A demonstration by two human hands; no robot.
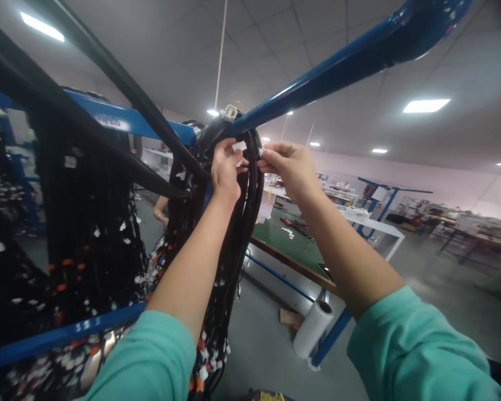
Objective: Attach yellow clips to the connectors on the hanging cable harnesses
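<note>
Bundles of black wire harnesses [254, 189] hang over a blue rack bar [309, 78] in front of me. My left hand [226, 172] is closed at the top of the bundle, its curled fingers holding a small white connector [239, 146]. Just across the black cables, my right hand [290, 167] pinches another small white piece [261, 151] between thumb and fingertips; its exact kind is mostly hidden. Above my left hand, a whitish connector with a yellowish inside [230, 113] rests on top of the bundle.
More harnesses [87, 206] with white and orange connectors hang at left. Another person's arm [161, 210] shows behind them. A green-topped table [284, 248] with small white parts stands beyond; a white roll [313, 328] leans below it. A lower blue bar [67, 337] crosses at left.
</note>
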